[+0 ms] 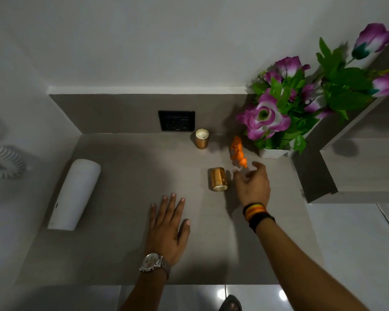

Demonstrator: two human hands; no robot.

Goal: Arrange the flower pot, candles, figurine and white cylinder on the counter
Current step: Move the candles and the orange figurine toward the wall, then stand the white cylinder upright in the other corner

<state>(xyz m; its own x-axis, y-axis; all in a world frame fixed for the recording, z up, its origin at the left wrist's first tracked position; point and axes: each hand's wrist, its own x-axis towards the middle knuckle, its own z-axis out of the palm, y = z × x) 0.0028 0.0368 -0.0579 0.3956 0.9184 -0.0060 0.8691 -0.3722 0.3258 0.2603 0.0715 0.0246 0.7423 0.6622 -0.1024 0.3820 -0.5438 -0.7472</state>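
Fingers (pixel 240 173) of the right hand (pixel 253 187) are loosely curled and parted, holding nothing, their tips just short of the orange figurine (pixel 238 151). The figurine lies on the bench (pixel 133 176) between the hand and the flower pot (pixel 272 152), which stands in the back right corner with purple flowers (pixel 265 117) spreading above it. It appears to be tipped on its side, though the blur makes that hard to confirm. The left hand (pixel 169 230) rests flat on the bench, fingers spread, gripping nothing.

One candle (pixel 202 138) stands upright near the back edge, below a dark wall socket (pixel 176 120). A second candle (pixel 218 179) in a copper-coloured holder sits just left of the right hand; whether it is upright or tipped is hard to tell from this angle. The white cylinder (pixel 75 194) lies on its side at the far left, well apart from the rest.

The figurine looks like small, light, hard plastic, so a gentle pinch across its body between thumb and forefinger should do; its thin legs are poorer places to grip. The candle holders look smooth and likely slippery, probably glass or metal, best grasped round the sides. The cylinder is broad and probably wants a full-hand wrap at its middle.
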